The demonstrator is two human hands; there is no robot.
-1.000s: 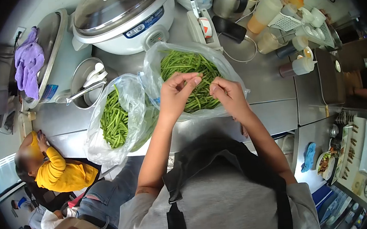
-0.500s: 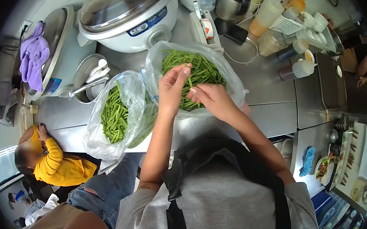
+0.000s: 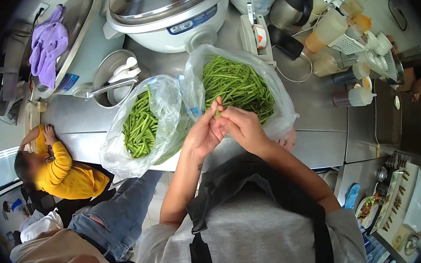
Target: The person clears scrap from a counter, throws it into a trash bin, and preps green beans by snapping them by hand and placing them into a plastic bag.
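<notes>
While they're half-curled, hands pinch a bean.

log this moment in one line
left hand: holding green bean | right hand: at same bean | right bag: green beans | left bag: green beans

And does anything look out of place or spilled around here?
I see no green beans spilled from the plastic bags. Only the purple cloth seems slightly odd: it hangs draped over the lidded container at the left, perhaps an unusual spot for it.
</notes>
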